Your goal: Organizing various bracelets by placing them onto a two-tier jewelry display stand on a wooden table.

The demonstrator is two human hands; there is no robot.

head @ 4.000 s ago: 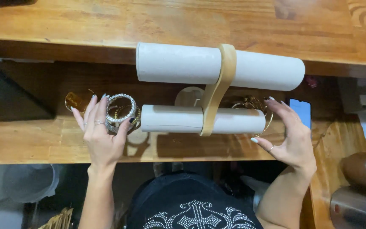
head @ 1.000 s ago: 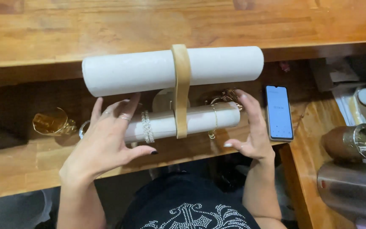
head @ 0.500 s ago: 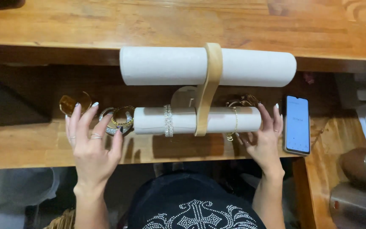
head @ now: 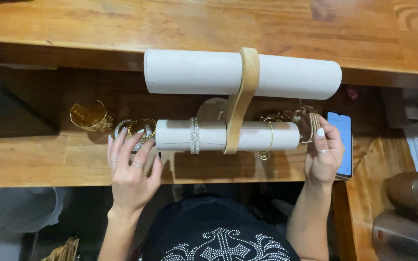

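I note my left hand [head: 130,166], fingers spread, reaching the bangles [head: 136,129]; right hand [head: 322,154] pinches a gold bracelet [head: 309,126] at the lower roll [head: 226,135].

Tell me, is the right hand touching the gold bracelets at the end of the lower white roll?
Touching. The head view shows the right hand with its fingers wrapped over the gold bracelets at the lower white roll's right end, no gap visible.

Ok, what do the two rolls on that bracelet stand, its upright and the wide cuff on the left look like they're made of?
Upper roll and lower roll: matte off-white covering, probably fabric or faux suede; no shine.
Upright: pale wood with a smooth, satin surface.
Wide cuff: gold-coloured metal, polished, with bright reflections; whether plated or solid cannot be told.
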